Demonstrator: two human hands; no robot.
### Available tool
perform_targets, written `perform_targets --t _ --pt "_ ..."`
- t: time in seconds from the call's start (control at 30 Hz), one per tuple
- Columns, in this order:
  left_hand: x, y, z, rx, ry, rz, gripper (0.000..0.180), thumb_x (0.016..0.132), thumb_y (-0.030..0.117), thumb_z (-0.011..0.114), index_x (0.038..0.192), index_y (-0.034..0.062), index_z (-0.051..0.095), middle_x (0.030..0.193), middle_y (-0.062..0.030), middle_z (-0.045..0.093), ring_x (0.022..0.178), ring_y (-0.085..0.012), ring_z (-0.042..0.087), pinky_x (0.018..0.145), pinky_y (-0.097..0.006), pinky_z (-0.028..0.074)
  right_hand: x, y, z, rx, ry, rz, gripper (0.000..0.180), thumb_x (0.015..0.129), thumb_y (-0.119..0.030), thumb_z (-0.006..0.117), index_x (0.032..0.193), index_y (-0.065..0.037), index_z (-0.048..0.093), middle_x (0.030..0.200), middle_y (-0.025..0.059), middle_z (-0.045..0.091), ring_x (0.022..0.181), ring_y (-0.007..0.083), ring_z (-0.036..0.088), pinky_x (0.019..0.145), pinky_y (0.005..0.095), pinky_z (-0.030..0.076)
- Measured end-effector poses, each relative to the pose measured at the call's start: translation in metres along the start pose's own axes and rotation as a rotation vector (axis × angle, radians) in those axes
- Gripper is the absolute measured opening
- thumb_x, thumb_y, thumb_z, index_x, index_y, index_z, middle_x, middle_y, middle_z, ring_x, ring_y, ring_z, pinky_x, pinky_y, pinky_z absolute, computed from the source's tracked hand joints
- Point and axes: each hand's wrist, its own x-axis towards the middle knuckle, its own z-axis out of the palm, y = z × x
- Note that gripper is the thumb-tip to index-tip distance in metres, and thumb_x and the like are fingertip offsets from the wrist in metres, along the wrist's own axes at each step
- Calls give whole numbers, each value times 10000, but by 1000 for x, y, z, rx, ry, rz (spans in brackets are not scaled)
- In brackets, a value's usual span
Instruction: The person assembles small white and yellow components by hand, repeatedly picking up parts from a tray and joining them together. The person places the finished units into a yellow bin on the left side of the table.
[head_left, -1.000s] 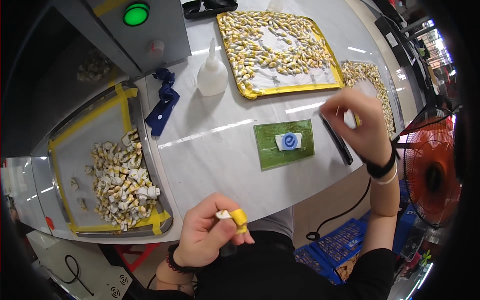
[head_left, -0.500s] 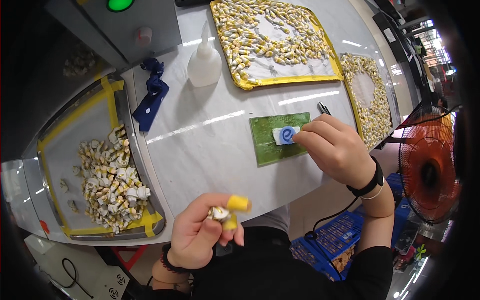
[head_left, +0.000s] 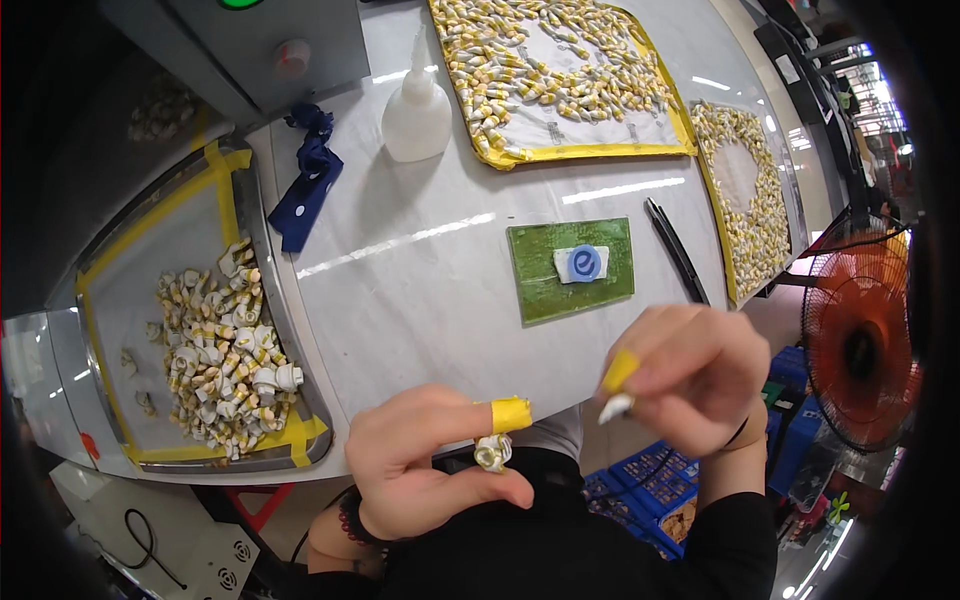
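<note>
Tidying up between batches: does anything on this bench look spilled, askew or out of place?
A few small parts lie scattered away from the main heap in the left tray. A dark blue cloth lies crumpled, half over that tray's rim. Otherwise nothing stands out; the left hand holds one part.

White squeeze bottle (head_left: 417,103), green mat (head_left: 570,268), orange fan (head_left: 858,360)

1 label and 1 bottle on the counter

We see 1 small white label (head_left: 581,264) with a round blue mark, lying in the middle of a flat green rectangular pad (head_left: 571,270) near the counter's (head_left: 440,300) front edge. Behind it, beside the yellow-edged tray (head_left: 560,80), stands a white translucent squeeze bottle (head_left: 417,105) with a pointed nozzle.
</note>
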Motion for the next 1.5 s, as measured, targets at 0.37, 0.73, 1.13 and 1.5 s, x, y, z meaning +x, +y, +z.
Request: perform_targets --t 0.37,0.73,1.13,1.5 --pt "4 5 19 207 -41 211 429 704 262 786 960 -52 646 755 -104 659 618 -158 604 541 -242 448 -21 15 37 676 84 48 179 848 86 522 1013 42 468 982 179 578 882 178 586 781 278 479" --pt "4 18 22 -515 31 -535 572 830 463 610 947 -97 602 737 -144 638 606 -199 616 584 -339 532 -3 0 9 -208 49 -229 260 679 75 701 916 -27 671 858 104 642 720 209 621 655 285 503" --pt "9 0 8 -1103 -362 -698 368 948 295 497 976 -58 599 786 -104 637 695 -138 631 589 -196 469 24 0 12 -504 -54 -577 46 716 -71 698 760 -57 698 793 47 640 681 165 614 554 232 473" --pt "10 7 6 -1085 -358 -735 331 952 256 494 976 -56 602 772 -82 629 674 -104 598 639 -210 480 25 6 14 -465 -95 -613 135 674 -55 678 786 5 631 789 77 614 688 201 610 579 272 511"
